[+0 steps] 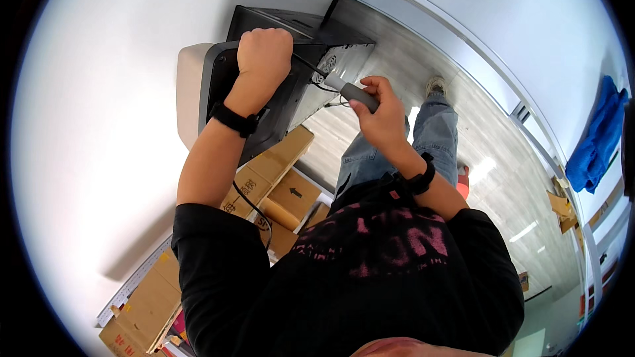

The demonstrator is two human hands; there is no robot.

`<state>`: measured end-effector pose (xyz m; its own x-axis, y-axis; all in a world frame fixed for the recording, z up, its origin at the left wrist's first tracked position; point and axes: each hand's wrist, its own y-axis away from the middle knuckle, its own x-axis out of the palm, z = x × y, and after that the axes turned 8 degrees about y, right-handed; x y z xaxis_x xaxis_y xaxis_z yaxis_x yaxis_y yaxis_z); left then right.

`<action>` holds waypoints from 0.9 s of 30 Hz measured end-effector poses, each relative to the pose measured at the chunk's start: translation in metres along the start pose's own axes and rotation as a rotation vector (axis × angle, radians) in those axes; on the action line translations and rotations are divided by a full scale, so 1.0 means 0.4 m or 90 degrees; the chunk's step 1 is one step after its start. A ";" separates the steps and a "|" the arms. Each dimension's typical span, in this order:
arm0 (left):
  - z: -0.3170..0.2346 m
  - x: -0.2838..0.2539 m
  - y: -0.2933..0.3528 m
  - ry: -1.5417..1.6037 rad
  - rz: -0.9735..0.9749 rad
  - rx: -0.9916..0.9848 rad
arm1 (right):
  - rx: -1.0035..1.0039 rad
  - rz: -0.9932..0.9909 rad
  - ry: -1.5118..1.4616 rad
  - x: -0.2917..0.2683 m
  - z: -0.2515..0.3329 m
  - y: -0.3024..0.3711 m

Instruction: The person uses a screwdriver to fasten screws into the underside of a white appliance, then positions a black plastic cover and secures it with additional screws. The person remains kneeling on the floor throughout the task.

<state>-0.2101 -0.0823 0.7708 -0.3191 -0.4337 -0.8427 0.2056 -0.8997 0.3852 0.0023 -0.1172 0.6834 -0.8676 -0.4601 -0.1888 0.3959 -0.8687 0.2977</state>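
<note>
My left hand (pixel 266 54) is closed in a fist at the upper edge of a black open-backed casing (pixel 284 102) with a rounded beige-grey side (pixel 192 92). What its fingers hold, if anything, is hidden. A thin black line, shaft or cable, runs from beside this fist to a grey cylindrical handle (pixel 359 96) with a lighter grey collar. My right hand (pixel 385 118) grips that handle, thumb on its near side and index finger curled above. Thin black wires hang at the casing's perforated metal panel (pixel 317 82), close to the collar.
Cardboard boxes (pixel 271 165) stand below the casing, and more cardboard (pixel 149 304) lies at lower left. A black cable (pixel 248 199) hangs past the boxes. White table (pixel 106 125) extends at left. A metal-framed partition (pixel 489 66) borders the floor; blue cloth (pixel 595 139) hangs at right.
</note>
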 end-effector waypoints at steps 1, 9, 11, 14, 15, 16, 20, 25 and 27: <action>0.000 -0.001 0.000 -0.002 0.009 -0.005 | 0.003 0.003 0.004 -0.001 -0.004 0.000; -0.014 -0.009 0.004 -0.009 0.021 -0.023 | 0.043 0.053 0.008 0.007 -0.003 -0.004; -0.015 -0.009 0.003 -0.007 0.026 -0.025 | -0.007 0.016 0.019 0.008 -0.009 0.002; -0.016 -0.014 0.001 -0.009 0.025 -0.027 | 0.037 0.046 -0.007 0.013 -0.016 0.002; -0.017 -0.015 0.001 -0.010 0.026 -0.031 | 0.061 0.062 0.015 0.017 -0.019 0.002; -0.019 -0.016 0.003 -0.011 0.027 -0.035 | 0.085 0.078 0.037 0.018 -0.021 -0.001; -0.018 -0.010 0.008 -0.004 0.016 -0.028 | 0.109 0.123 -0.019 0.009 -0.020 -0.014; -0.011 0.002 0.006 -0.002 0.000 -0.012 | -0.037 0.038 0.004 0.024 -0.024 0.007; -0.012 -0.003 0.002 -0.004 0.000 -0.022 | 0.108 0.123 -0.115 0.026 -0.029 0.001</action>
<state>-0.2051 -0.0821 0.7703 -0.3246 -0.4343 -0.8403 0.2369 -0.8974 0.3723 -0.0029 -0.1245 0.6709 -0.8265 -0.5607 0.0508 0.5161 -0.7186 0.4662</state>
